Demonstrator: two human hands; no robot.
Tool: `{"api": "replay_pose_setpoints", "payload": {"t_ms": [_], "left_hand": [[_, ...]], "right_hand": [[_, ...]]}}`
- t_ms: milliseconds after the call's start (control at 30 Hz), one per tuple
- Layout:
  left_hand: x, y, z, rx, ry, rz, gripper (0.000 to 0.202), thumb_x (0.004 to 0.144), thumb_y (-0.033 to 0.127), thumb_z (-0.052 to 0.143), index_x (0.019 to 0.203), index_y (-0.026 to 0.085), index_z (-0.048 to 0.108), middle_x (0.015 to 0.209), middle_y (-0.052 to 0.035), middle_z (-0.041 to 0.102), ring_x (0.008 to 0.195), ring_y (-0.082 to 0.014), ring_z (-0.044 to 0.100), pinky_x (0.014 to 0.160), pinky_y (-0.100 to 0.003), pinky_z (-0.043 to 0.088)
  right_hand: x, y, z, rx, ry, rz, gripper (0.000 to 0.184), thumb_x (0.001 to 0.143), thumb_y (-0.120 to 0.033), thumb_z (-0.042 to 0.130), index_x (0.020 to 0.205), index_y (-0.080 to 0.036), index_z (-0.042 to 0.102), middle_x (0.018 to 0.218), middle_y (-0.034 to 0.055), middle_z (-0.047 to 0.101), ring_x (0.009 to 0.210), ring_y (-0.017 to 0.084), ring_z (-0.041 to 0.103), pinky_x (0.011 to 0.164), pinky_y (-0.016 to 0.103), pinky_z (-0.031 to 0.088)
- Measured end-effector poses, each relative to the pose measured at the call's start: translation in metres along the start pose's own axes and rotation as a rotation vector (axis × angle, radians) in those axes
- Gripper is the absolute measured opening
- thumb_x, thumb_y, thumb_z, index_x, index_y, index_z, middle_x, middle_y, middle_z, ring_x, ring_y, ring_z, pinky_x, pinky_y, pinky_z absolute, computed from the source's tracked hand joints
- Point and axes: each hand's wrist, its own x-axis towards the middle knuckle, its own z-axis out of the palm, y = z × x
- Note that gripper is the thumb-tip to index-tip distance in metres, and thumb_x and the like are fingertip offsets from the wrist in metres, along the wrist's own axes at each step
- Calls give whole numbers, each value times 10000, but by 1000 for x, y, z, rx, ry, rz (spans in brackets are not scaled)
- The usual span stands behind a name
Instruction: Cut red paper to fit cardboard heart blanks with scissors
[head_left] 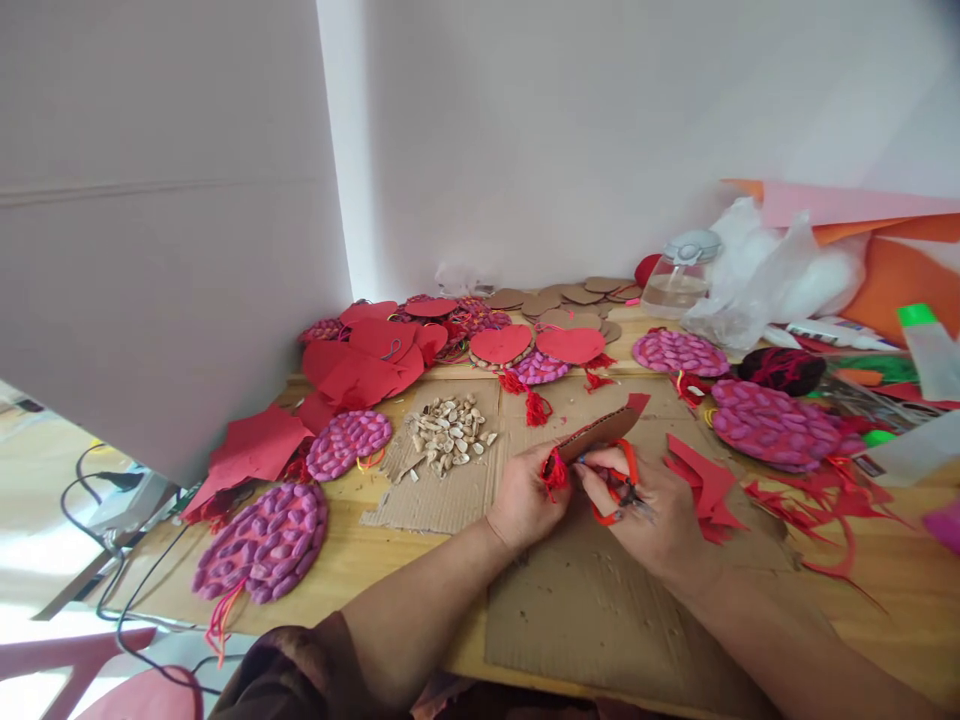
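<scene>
My left hand (529,500) is closed around a piece of brown cardboard (600,432), seen nearly edge-on, with red paper showing at its far corner. A red yarn tassel (554,470) hangs beside the left fingers. In my right hand (664,515) is a pair of scissors (628,462) with orange-red handles, its blades pointing back toward the palm. The right fingertips are close to the cardboard's near end; whether they touch it is unclear. Beneath both hands lies a large cardboard sheet (585,610). Red paper scraps (705,485) lie right of the right hand.
Pistachio-like shells (450,435) are heaped on cardboard at the left. Pink-purple studded discs (262,545) with tassels lie on both sides. Red paper pieces (364,370) and cardboard discs (577,305) line the back. At the right are a clear bottle (675,285) and plastic bag (780,275).
</scene>
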Motion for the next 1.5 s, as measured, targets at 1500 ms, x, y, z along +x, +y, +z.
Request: {"api": "replay_pose_setpoints", "payload": {"t_ms": [1500], "left_hand": [[1,22,-1,-363,-59,-33,298,902,213,603,1165,247,739,1192,-86,739,1065,-255,708,916,-379,589]], "right_hand": [[2,-19,-8,74,96,-115,131,860,-124,674,916,-242,666,835,33,697,783,212,606,720,365,493]]}}
